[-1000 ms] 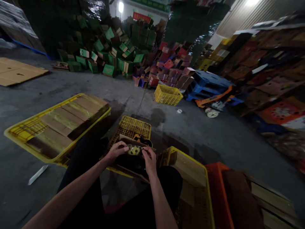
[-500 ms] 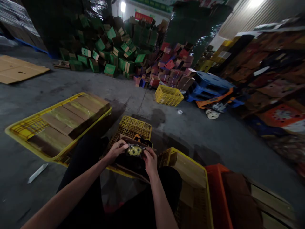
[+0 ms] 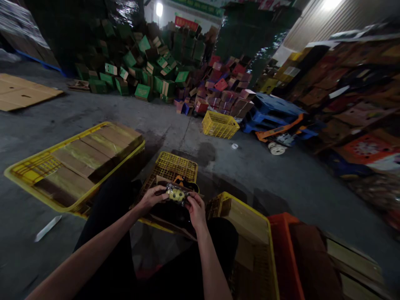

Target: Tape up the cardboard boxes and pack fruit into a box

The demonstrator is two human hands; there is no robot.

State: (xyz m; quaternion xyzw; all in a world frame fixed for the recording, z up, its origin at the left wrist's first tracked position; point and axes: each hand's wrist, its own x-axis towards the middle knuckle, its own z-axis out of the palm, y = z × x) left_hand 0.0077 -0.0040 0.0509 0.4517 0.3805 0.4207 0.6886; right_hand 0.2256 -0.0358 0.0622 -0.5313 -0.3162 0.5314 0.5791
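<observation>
Between my hands is a small yellow item with dark spots in clear plastic wrap (image 3: 176, 194); I cannot make out its kind. My left hand (image 3: 154, 196) pinches the wrap's left end, fingers closed. At the right end, my right hand (image 3: 196, 209) grips it between thumb and fingers. Below them lies an open cardboard box (image 3: 162, 180) with a dark inside, resting on an upturned yellow crate (image 3: 176, 163). Just behind the wrapped item is an orange-and-black tool (image 3: 186, 182), partly hidden.
To the left, a yellow crate (image 3: 28, 181) holds taped cardboard boxes (image 3: 84, 156). At my right knee stand another yellow crate (image 3: 271, 246) with cardboard inside and a red crate (image 3: 286, 254). Farther off are a yellow crate (image 3: 220, 125), blue pallets (image 3: 275, 106) and an orange pallet jack (image 3: 279, 133).
The wrapped item has tilted slightly, and my left fingers have shifted a little over its left end. The view has moved very slightly.
</observation>
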